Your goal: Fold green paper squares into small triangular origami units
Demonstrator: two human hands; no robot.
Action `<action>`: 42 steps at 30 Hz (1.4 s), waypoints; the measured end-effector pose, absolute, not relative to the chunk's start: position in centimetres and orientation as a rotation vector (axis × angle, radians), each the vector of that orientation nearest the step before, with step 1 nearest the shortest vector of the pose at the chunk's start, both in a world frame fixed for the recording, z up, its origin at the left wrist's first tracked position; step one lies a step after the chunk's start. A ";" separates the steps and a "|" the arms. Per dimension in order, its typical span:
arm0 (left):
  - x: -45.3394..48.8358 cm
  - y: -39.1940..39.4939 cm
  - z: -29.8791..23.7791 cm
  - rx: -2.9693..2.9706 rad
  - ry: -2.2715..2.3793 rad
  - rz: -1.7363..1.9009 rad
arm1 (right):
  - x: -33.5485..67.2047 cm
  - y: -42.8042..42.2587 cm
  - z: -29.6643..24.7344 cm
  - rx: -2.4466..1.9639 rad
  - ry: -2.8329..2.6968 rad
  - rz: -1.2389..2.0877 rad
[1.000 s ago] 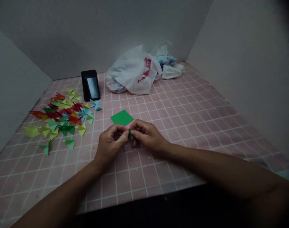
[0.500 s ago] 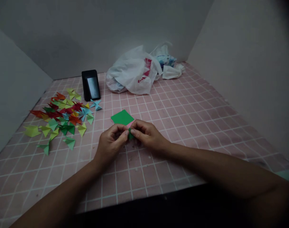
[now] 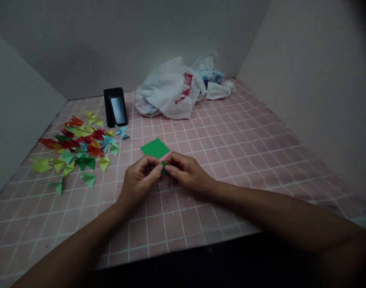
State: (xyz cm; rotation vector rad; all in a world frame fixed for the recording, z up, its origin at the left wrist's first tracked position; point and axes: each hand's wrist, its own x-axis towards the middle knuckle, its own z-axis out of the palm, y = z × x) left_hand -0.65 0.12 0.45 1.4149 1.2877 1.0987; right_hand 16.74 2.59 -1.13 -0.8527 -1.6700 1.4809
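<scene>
Between my two hands is a small piece of folded green paper (image 3: pixel 163 167), mostly covered by the fingers. My left hand (image 3: pixel 141 176) pinches its left side between thumb and forefinger. From the other side my right hand (image 3: pixel 187 172) pinches it the same way, the fingertips of both hands nearly meeting. Just beyond the hands a stack of square paper (image 3: pixel 155 148) lies flat, green on top with a bit of pink showing at its near right edge. Off to the left is a loose pile of folded paper pieces (image 3: pixel 83 162) in red, orange, yellow, green and blue.
A black phone-like device (image 3: pixel 114 107) leans upright behind the pile. At the back lie a crumpled white plastic bag (image 3: pixel 167 88) and a blue-patterned packet (image 3: pixel 211 76) beside it. A pink checked cloth (image 3: pixel 231 160) covers the table, with walls on three sides.
The green paper shows slightly less between my fingertips than before. Both hands stay in nearly the same place, still pinching it.
</scene>
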 end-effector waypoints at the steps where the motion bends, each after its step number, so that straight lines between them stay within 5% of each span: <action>1: -0.6 0.1 0.5 1.417 1.289 1.099 | 16.8 2.6 -1.1 -0.847 -1.685 1.479; 22: -0.5 -0.4 0.0 1.909 1.313 1.023 | 16.7 2.0 -0.6 -0.832 -1.894 1.030; 42: -0.6 -0.6 0.3 1.880 1.178 0.954 | 16.9 2.2 -0.7 -0.805 -1.793 1.139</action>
